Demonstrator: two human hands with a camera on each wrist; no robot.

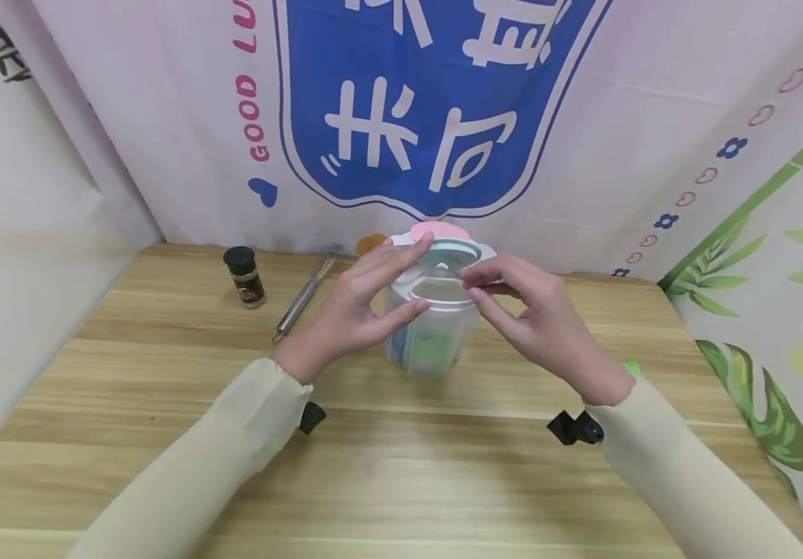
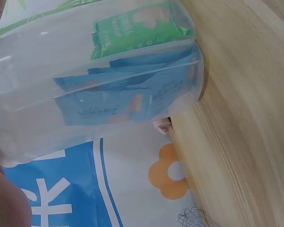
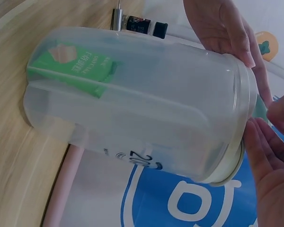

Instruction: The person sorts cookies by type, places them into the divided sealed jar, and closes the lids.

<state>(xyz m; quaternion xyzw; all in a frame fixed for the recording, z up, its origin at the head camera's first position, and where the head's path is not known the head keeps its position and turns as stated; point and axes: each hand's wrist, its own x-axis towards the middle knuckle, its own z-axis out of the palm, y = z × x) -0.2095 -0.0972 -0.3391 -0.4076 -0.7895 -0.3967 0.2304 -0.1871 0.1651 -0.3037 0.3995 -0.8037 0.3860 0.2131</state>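
Note:
A tall translucent storage container [image 1: 436, 349] stands upright on the table, with a white lid [image 1: 487, 252] on top. One grey-green flap [image 1: 453, 252] is raised over an oval opening; another flap [image 1: 439, 230] is pink. Inside lie green packets [image 2: 137, 28] and blue packets [image 2: 104, 101]. My left hand [image 1: 356, 299] spreads across the lid's left side, fairly straight fingers at the raised flap and thumb on the front rim. Thumb and forefinger of my right hand [image 1: 530, 307] pinch at the right edge of the lid opening; their tips meet the rim.
A metal whisk [image 1: 304, 299] lies left of the container. Farther left stands a black-capped spice jar [image 1: 244, 278]. A printed cloth [image 1: 185, 116] hangs behind the wooden table [image 1: 373, 481]. A small bright green thing [image 1: 630, 367] shows beside the right wrist.

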